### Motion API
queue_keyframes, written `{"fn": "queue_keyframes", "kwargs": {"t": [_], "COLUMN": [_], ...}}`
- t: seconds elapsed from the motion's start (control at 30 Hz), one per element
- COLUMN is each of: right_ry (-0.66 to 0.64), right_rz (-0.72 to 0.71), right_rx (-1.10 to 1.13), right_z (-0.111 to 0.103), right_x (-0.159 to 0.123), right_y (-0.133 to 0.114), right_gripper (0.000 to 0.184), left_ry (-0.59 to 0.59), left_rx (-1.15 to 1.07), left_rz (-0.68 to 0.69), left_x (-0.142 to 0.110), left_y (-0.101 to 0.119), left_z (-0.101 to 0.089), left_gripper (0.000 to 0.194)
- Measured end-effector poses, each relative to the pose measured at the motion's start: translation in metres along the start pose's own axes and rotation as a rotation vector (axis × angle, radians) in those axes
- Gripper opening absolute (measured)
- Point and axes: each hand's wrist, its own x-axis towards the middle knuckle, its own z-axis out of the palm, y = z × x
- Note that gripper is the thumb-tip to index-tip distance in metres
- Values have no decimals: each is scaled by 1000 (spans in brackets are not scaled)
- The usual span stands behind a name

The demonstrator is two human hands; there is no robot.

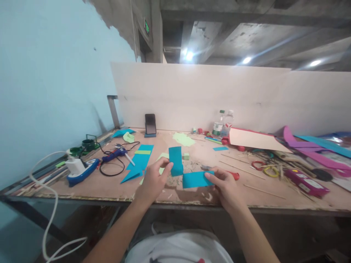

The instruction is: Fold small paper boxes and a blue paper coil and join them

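From where I stand, the left end of the bench has a white adapter (74, 166) plugged into a blue power strip (83, 173), its pale cable (56, 193) drooping over the edge. Just beside it a blue glue gun (112, 156) lies on the tabletop, a dark cord (102, 173) looping under it. Next comes a larger blue sheet (144, 157) with a yellow-green strip (142, 152) across it, and behind that a dark phone (150, 123) leans upright near the white partition (192, 95).

At the middle, over the near part of the bench, the person's left hand (154, 178) pinches an upright blue paper piece (176, 160) between thumb and fingers. A small green block (186, 156) sits just beyond it. To the right is a second blue paper piece (195, 179), turned sideways, its right end gripped by the thumb and fingers of the right hand (225, 185). The two pieces nearly meet at their corners; whether they touch, I can't tell.

Farther right, thin sticks (242, 170) lie about, then a yellow ring-shaped handle (271, 171) and a magenta box (306, 182).
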Motion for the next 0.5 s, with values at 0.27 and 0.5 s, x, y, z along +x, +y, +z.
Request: {"fn": "queue_keyframes", "kwargs": {"t": [0.27, 0.5], "right_ry": [98, 97], "right_rz": [-36, -72], "right_rx": [-2, -77], "right_z": [1, 4], "right_x": [0, 0], "right_y": [-2, 0], "right_gripper": [55, 53], "left_ry": [269, 254], "left_rx": [75, 335], "left_rz": [-73, -123], "left_x": [4, 20], "left_y": [-3, -10], "left_z": [-1, -27], "left_gripper": [28, 23]}}
